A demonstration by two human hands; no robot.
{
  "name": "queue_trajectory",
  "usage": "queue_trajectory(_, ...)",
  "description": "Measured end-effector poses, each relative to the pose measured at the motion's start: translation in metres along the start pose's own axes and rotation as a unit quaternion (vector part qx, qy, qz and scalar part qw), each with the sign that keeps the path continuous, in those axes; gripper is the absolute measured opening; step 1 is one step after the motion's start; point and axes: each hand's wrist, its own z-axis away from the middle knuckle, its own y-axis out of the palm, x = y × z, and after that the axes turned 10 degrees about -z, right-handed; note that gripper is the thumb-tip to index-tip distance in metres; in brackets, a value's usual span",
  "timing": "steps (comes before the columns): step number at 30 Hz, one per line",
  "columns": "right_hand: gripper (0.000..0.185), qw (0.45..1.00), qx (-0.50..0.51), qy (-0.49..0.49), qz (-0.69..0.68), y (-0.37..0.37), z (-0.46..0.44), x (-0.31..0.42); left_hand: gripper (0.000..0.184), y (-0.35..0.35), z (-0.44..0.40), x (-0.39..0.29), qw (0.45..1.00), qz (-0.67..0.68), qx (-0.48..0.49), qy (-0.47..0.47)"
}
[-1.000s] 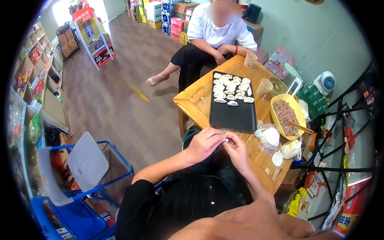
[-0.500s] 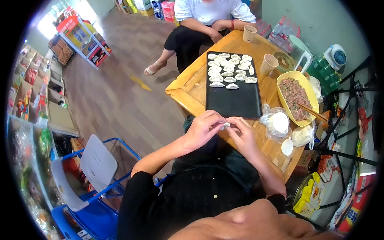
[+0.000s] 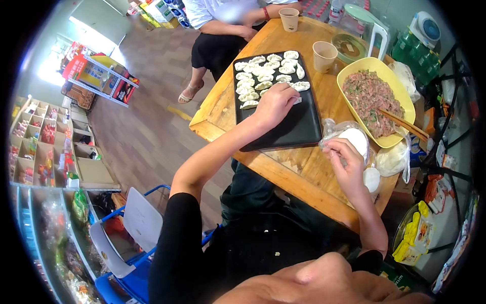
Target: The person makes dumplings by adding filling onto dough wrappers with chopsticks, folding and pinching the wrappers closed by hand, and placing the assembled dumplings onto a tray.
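My left hand [image 3: 277, 105] reaches over the black tray [image 3: 273, 136], its fingers closed on a dumpling [image 3: 297, 100] that shows only in part at the fingertips. Several rows of white pleated dumplings [image 3: 265, 77] lie on the far half of the tray. My right hand [image 3: 347, 163] is at the near edge of a clear plastic bag [image 3: 329, 130] with round white dumpling wrappers [image 3: 356, 141]. Its fingers are curled together; whether they pinch the plastic cannot be made out. One loose wrapper [image 3: 371, 179] lies on the wood beside that hand.
A yellow bowl [image 3: 346, 96] of minced filling [image 3: 374, 99] with chopsticks [image 3: 405, 124] stands right. Two paper cups [image 3: 324, 57] and a lidded jug [image 3: 357, 25] are farther back on the wooden table [image 3: 223, 109]. Another person [image 3: 223, 30] sits across. A blue-framed chair [image 3: 144, 218] stands left.
My hands have parted from their pinch at the table's front edge. The left went forward over the tray with the dumpling; the right moved right to the wrapper bag. The view shifted.
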Motion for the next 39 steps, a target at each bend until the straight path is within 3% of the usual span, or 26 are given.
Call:
queue_trajectory(5, 0.013, 0.999, 0.019, -0.041, -0.014, -0.008, 0.007, 0.008, 0.011, 0.008, 0.001, -0.004, 0.997, -0.076, 0.008, 0.013)
queue_trajectory(19, 0.013, 0.991, 0.066, -0.106, -0.04, -0.006, 0.025, 0.018, 0.014, 0.002, -0.013, -0.004, 0.993, -0.096, 0.06, 0.034)
queue_trajectory(22, 0.013, 0.988, 0.085, -0.114, -0.053, -0.001, 0.03, 0.017, 0.014, -0.021, -0.018, -0.021, 0.994, -0.104, -0.029, -0.002)
queue_trajectory(26, 0.011, 0.977, 0.151, -0.139, -0.061, 0.006, 0.039, 0.018, 0.013, -0.04, -0.006, -0.073, 0.996, -0.02, -0.062, -0.062)
queue_trajectory(27, 0.01, 0.97, 0.192, -0.137, -0.054, 0.008, 0.042, 0.017, 0.011, -0.031, 0.005, -0.083, 0.998, 0.008, -0.027, -0.05)
queue_trajectory(29, 0.014, 0.952, 0.276, -0.126, -0.041, 0.012, 0.046, 0.015, 0.011, -0.016, 0.016, -0.111, 0.995, 0.042, 0.035, 0.078)
queue_trajectory(32, 0.018, 0.924, 0.376, -0.066, -0.034, 0.016, 0.055, 0.021, 0.012, 0.006, 0.024, -0.147, 0.984, 0.078, 0.084, 0.139)
queue_trajectory(39, 0.019, 0.908, 0.41, -0.08, -0.021, 0.033, 0.072, 0.013, 0.018, 0.024, 0.007, -0.156, 0.986, 0.038, 0.068, 0.146)
